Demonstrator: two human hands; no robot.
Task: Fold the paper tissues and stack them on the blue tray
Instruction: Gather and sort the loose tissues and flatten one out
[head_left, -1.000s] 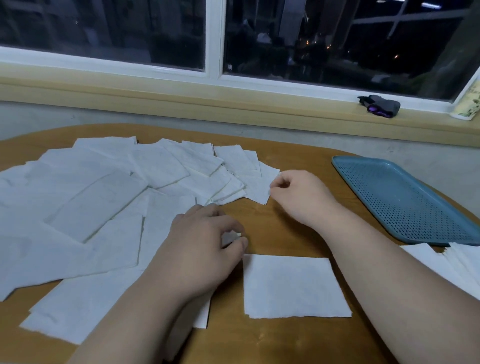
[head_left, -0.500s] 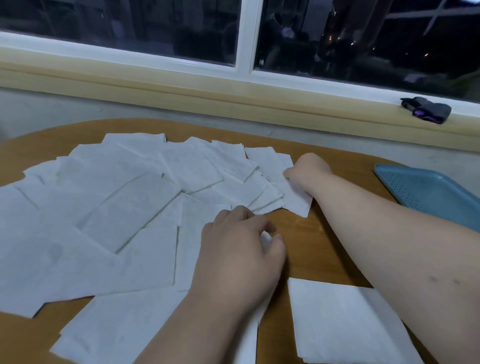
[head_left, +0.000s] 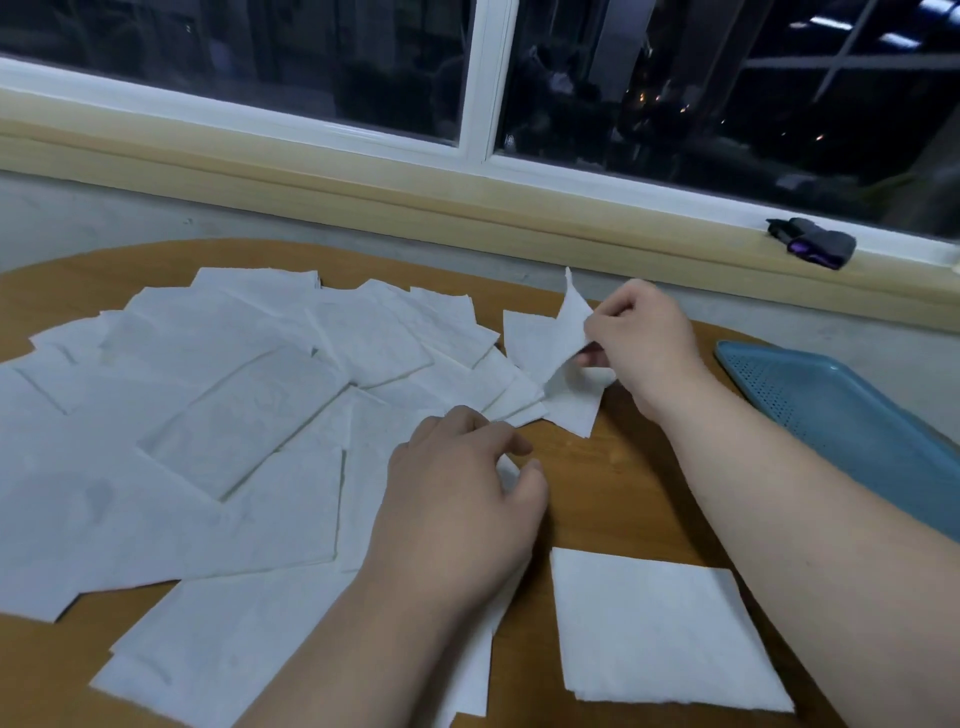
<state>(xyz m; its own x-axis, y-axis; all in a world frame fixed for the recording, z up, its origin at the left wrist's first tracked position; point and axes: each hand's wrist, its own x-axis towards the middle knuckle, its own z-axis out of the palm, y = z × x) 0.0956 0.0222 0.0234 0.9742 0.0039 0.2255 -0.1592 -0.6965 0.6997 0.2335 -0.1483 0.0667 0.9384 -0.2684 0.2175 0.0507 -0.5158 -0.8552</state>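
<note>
both hands were over the worktop (head_left: 613, 499): the right hand (head_left: 641, 343) had its fingers pinched on one tissue (head_left: 558, 358) at the far right end of the spread, the sheet lifted and crumpled with a corner pointing up toward the window sill (head_left: 467, 208). the left hand (head_left: 457, 509) rested with loosely curled fingers on the near edge of the spread of tissues (head_left: 234, 441); whether it gripped anything could not be told. the lifted tissue lay ahead of the right hand's wrist and well forward of the left, so the right hand was the nearer. the blue tray (head_left: 841, 415) lay to the right, its long axis running from far-left to near-right, past the right forearm, and apart from the tissue. bare wood between the hands gave room to fold, with a flat single tissue (head_left: 660, 629) nearer the body. the loose spread at left crowded that side.
</note>
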